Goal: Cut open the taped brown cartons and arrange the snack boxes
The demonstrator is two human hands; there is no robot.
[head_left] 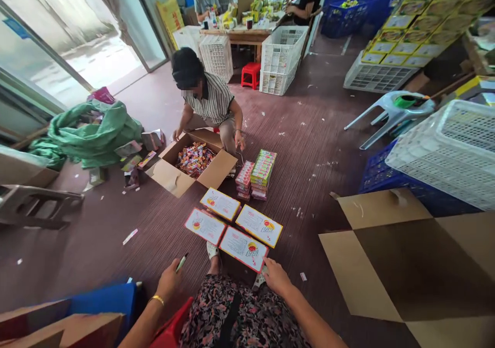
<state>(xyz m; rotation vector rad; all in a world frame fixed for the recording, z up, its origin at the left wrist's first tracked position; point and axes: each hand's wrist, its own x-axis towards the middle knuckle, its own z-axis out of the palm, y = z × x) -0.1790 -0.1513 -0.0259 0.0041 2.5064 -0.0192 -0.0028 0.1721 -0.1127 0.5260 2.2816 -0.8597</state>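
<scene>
My left hand [169, 278] is closed round a slim, pale pen-like tool [181, 262] whose tip points up and to the right; its exact kind is too small to tell. Just in front of my feet lie several flat white-topped cartons with red or yellow edges, set in two rows. My right hand [275, 276] has its fingers stretched out at the right corner of the nearest carton [243, 247], touching its edge. Beside that carton are a far-right carton [259, 225], a left carton [204, 225] and a back carton [219, 203].
Across from me a person [209, 98] squats behind an open cardboard box [176, 181] full of small wrapped packets. Stacks of pink and green boxes [263, 165] stand beside it. At right lies an empty open carton [371, 209]; at left, a green sack [96, 136].
</scene>
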